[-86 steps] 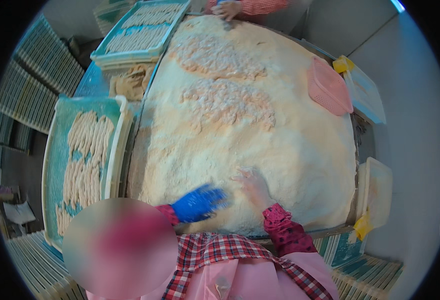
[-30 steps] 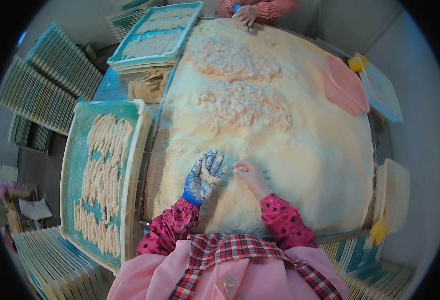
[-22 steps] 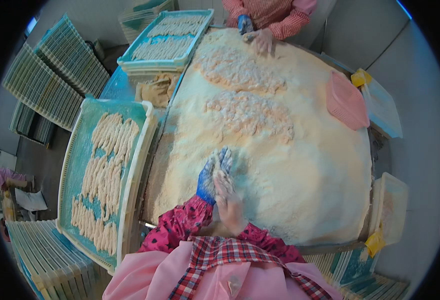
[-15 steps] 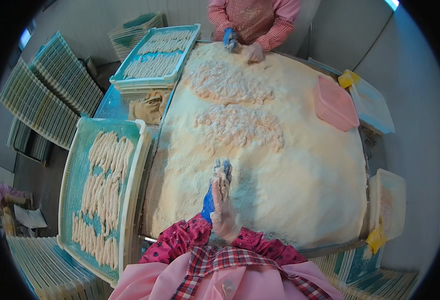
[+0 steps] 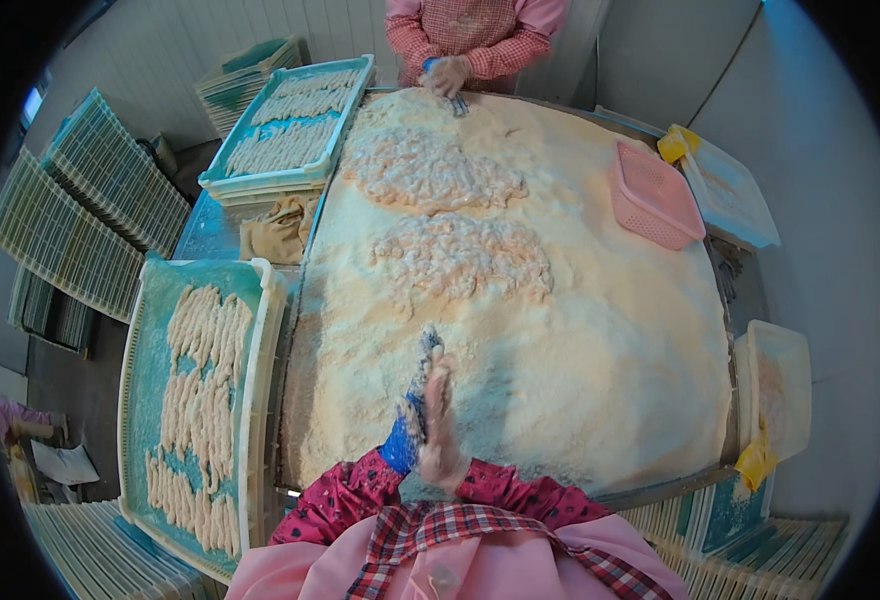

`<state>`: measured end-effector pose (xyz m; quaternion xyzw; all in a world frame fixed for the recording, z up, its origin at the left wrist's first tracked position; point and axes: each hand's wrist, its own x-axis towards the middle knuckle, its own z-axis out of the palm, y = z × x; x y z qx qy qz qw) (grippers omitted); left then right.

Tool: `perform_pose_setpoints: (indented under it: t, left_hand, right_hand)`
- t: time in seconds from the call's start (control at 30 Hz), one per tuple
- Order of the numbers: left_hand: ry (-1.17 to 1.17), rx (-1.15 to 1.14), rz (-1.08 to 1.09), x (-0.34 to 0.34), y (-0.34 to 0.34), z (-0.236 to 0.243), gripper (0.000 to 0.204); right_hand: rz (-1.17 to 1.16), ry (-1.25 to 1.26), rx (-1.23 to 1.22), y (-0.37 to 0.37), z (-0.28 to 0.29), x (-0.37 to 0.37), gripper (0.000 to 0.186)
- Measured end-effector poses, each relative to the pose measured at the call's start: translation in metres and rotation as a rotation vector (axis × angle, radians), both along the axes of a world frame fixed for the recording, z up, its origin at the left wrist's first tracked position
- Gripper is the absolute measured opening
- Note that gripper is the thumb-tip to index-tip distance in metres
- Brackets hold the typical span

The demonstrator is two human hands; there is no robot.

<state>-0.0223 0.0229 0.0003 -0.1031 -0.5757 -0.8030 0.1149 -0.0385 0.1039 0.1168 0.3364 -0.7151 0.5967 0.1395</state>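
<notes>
My left hand (image 5: pixel 410 415), in a blue glove caked with white powder, is pressed palm to palm against my right hand (image 5: pixel 440 425), in a thin see-through glove. The fingers of both are straight and point away from me. Between the palms a floured strip (image 5: pixel 437 353) shows only its pale end; the rest is hidden. Both hands are above the near part of a table spread with white powder (image 5: pixel 580 370). Beyond them lie two heaps of wet-looking, pinkish, floured pieces, the nearer heap (image 5: pixel 465 255) and the farther heap (image 5: pixel 430 168).
At left, a tray (image 5: pixel 268 380) holds rows of floured strips; a similar tray (image 5: pixel 355 110) stands farther back. A pink basket (image 5: pixel 655 195) rests on the powder at right, by plastic bins (image 5: pixel 790 400). Across the table, a co-worker's gloved hands (image 5: pixel 447 78) are together. Racks (image 5: pixel 80 230) stand far left.
My hands have shifted against each other, the right fingertips now a little lower than the left. The co-worker's hands, apart before, have come together. The whole view has shifted slightly.
</notes>
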Motion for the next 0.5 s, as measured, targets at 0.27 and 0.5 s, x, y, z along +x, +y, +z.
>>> perform_pose_setpoints:
  t: [0.27,0.5]
  left_hand:
    - [-0.381,1.668,-0.438,0.013,-0.023,0.04,0.052]
    - [-0.75,1.562,-0.026,0.038,-0.067,0.098,0.051]
  right_hand:
    - [-0.051,-0.145,0.257,0.03,-0.052,-0.082,0.075]
    - [-0.544,-0.273,0.509,0.193,-0.165,-0.327,0.041]
